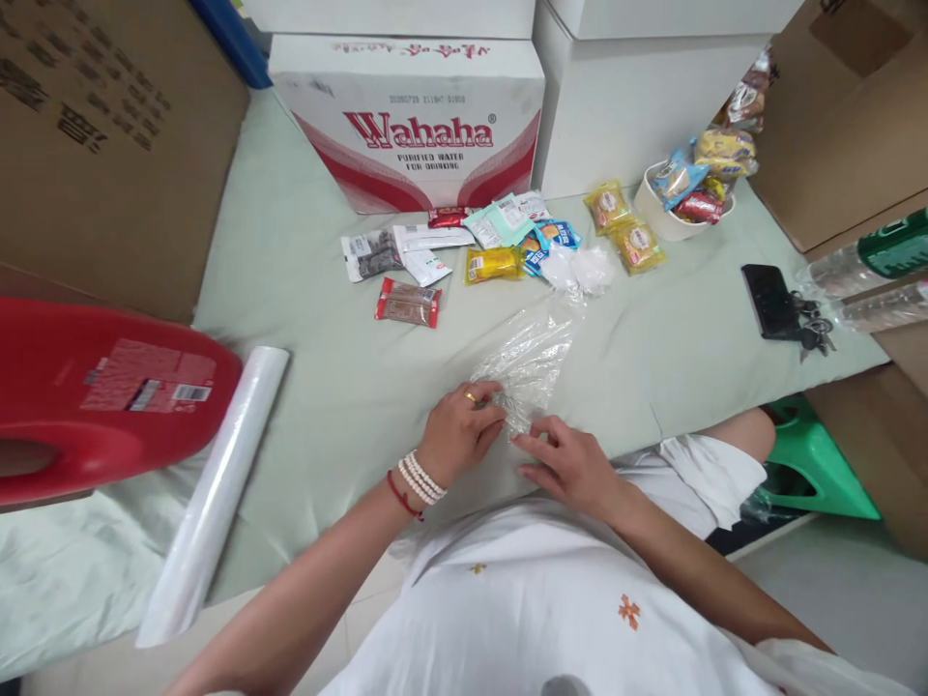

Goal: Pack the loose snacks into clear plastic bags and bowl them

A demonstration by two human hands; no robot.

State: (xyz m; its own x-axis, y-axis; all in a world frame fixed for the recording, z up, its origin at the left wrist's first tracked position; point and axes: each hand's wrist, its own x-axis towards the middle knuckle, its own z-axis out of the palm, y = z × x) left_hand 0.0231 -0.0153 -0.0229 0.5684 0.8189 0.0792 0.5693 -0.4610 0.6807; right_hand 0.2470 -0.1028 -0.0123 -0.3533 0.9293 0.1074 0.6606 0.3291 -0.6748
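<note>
A clear, crinkled plastic bag [537, 353] lies on the cloth-covered table in front of me. My left hand [464, 430], with a ring and bracelets, pinches the bag's near end. From the right, my right hand [569, 462] has its fingertips on the same end, with the fingers bent. At the bag's far end sit white, cloudy plastic bundles [580, 268]. Just behind lie small snack packets: a yellow one [494, 264], a mint-green one [499, 223] and blue ones [555, 236]. A brown packet with red ends [408, 303] rests nearer, to the left.
On the left are a red jug [108, 387] and a white plastic roll [217, 493]. A Wahaha carton [413, 126] stands behind. To the right are yellow packets [624, 227], a white bowl [678, 224] of snacks, a phone [769, 302], keys [816, 329] and bottles [870, 261].
</note>
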